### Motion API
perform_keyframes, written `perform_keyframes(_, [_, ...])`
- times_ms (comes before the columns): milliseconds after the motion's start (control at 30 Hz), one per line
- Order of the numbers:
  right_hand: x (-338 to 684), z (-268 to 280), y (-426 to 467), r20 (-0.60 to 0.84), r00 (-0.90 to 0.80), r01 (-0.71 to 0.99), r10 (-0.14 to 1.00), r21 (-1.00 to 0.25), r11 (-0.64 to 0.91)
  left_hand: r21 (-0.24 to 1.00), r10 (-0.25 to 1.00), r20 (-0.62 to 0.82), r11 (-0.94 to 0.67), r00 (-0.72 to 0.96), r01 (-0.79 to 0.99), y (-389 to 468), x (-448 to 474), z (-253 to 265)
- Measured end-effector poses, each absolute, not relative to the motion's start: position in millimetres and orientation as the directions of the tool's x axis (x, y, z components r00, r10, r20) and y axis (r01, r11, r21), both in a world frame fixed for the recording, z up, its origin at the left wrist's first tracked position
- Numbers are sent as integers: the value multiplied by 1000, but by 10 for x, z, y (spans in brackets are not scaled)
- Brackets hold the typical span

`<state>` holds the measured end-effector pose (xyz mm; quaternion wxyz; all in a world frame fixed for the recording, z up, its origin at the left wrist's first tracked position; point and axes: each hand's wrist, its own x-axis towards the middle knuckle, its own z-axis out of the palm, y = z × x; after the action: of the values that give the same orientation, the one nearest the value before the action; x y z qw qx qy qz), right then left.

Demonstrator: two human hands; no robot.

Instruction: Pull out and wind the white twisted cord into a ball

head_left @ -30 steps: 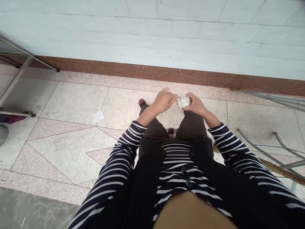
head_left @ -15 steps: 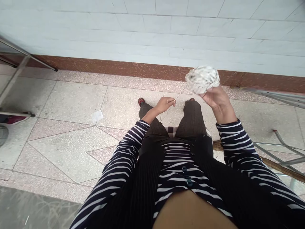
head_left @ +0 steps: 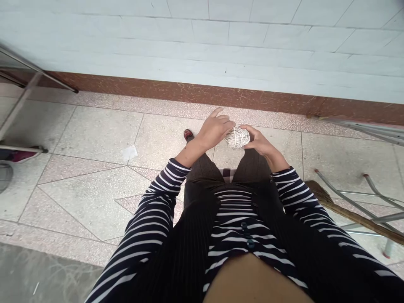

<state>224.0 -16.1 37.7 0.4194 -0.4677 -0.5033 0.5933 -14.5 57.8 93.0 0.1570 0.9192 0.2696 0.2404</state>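
A ball of whitish cord [head_left: 237,138] is held up in front of my legs. My right hand [head_left: 261,145] grips it from the right, thumb and fingers around that end. At its left side is my left hand [head_left: 216,129], back upward, thumb side against the ball, with the fingers bent around the cord there. One finger of that hand sticks out away from me. The left palm is hidden, so how the strand runs inside it cannot be seen.
A tiled wall [head_left: 202,54] with a brown skirting rises ahead. At right lie a broom [head_left: 344,210] and metal stool legs [head_left: 356,195]. A metal frame [head_left: 28,90] and another person's shoe [head_left: 23,155] are at left. White paper [head_left: 129,153] lies on the floor.
My right hand has brought the cord ball down and leftward. My left hand, earlier pinching the strand apart from the ball, has moved slightly away from me and now touches the ball.
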Motion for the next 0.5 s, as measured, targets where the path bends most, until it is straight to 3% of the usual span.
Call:
perform_keyframes(100, [2199,505,-255,-171,-296,-173,940,-958,-229,474,597,383,-782,705,404,533,-156,891])
perform_keyframes(267, [2098,584,-407,-226,-394,-350,891,-860,-372,590,705,284,-663,649,462,387,-108,774])
perform_keyframes(500, [1985,659,-554,-285,-229,-289,931,-893,-345,640,727,227,-613,648,463,463,-114,725])
